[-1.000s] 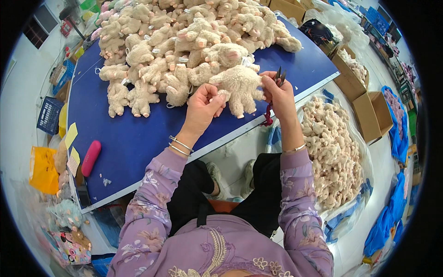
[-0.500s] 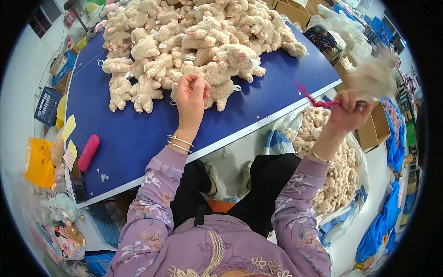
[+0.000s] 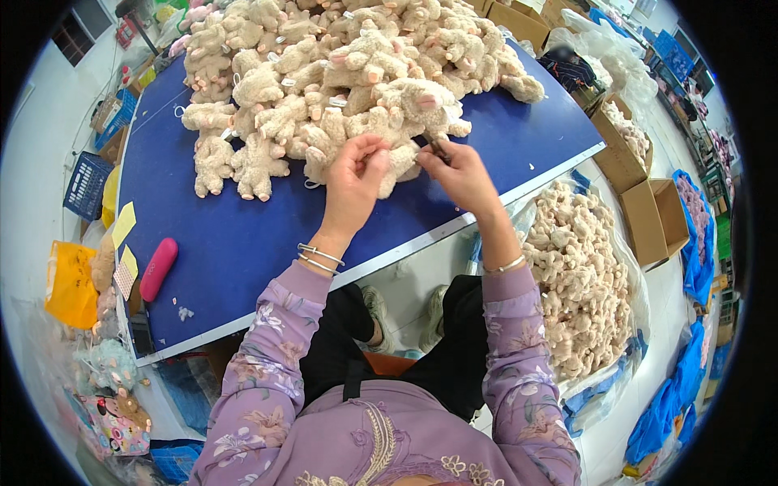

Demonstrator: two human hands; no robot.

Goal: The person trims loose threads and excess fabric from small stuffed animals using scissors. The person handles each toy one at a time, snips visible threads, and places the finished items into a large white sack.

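A heap of cream fluffy plush animals [image 3: 267, 97] with pinkish snouts and feet covers the far part of the blue table [image 3: 259, 267]. My left hand [image 3: 356, 174] is closed over the near edge of the heap, its fingertips pinched together; what they hold, if anything, is hidden. Just right of it, one plush toy [image 3: 397, 168] lies between my two hands. My right hand [image 3: 463, 178] grips a small dark tool [image 3: 440, 151], its tip by this toy. Most of the tool is covered by my fingers, so its kind is unclear.
A pink oblong case [image 3: 159, 269] and yellow paper slips [image 3: 123, 225] lie on the table's left. Right of my legs stands a big sack [image 3: 579, 283] full of small plush pieces. Beyond are a carton with plush toys [image 3: 624, 130] and an open carton [image 3: 655, 220].
My right hand has come from the far right, over the floor, back to the heap beside my left hand. The blurred plush toy in the air by the carton is gone from there.
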